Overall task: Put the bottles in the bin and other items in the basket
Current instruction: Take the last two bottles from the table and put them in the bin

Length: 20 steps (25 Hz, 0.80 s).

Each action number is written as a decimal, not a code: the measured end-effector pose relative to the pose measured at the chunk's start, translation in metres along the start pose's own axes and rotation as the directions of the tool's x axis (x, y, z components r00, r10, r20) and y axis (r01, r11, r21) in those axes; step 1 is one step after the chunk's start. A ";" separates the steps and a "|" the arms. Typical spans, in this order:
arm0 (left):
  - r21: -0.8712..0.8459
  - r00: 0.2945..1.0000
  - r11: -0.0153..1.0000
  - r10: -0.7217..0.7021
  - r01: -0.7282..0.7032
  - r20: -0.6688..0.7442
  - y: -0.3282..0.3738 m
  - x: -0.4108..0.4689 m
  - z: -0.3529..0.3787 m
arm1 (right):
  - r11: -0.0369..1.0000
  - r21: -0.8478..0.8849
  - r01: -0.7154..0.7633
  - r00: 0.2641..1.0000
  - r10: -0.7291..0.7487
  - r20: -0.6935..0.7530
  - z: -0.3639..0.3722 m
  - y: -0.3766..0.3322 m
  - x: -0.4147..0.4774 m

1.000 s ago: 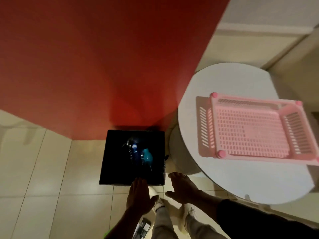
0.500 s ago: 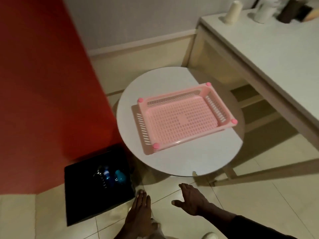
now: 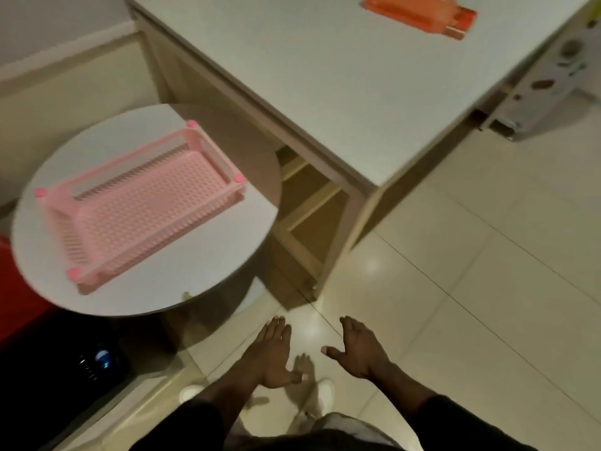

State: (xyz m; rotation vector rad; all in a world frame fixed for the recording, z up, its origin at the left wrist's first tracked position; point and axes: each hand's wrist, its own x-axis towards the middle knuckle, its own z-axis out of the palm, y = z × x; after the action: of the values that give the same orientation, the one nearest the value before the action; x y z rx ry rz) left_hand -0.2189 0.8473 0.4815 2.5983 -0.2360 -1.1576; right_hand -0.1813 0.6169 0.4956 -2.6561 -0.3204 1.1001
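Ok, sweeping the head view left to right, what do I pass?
Black bin with a blue bottle in it → pink basket on the round white table → left hand → right hand → orange bottle lying on the desk.

Floor ahead of hands: open tile point(image 3: 471, 288).
Left: round table point(image 3: 201, 281) overhanging, pink basket point(image 3: 140, 209) on top.
Ahead: desk point(image 3: 325, 92), corner leg point(image 3: 341, 242) near.
Lower left: black bin point(image 3: 48, 369).

A pink basket point(image 3: 143, 206) sits on the round white surface point(image 3: 227, 255); an orange bottle point(image 3: 419, 11) lies on the larger surface point(image 3: 325, 76) at its far edge.
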 end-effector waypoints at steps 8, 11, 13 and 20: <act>0.196 0.972 0.953 0.231 -0.233 0.034 0.151 0.080 -0.052 | 0.956 0.222 -0.191 0.943 0.241 -0.228 -0.021 0.135 -0.052; 0.302 0.946 0.900 0.323 -0.315 0.023 0.197 0.106 -0.067 | 0.918 0.317 -0.237 0.899 0.331 -0.288 -0.035 0.171 -0.066; 0.338 0.915 0.861 0.405 -0.379 -0.004 0.227 0.126 -0.079 | 0.891 0.374 -0.259 0.860 0.389 -0.331 -0.049 0.194 -0.074; 0.435 0.787 0.736 0.610 -0.519 -0.093 0.345 0.226 -0.152 | 0.831 0.467 -0.301 0.683 0.530 -0.503 -0.149 0.297 -0.073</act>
State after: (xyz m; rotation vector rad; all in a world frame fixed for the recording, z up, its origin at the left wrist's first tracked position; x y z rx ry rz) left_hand 0.0335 0.4913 0.5321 2.6289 -1.2312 -0.6169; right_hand -0.0942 0.2937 0.5541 -2.6154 0.6031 0.2537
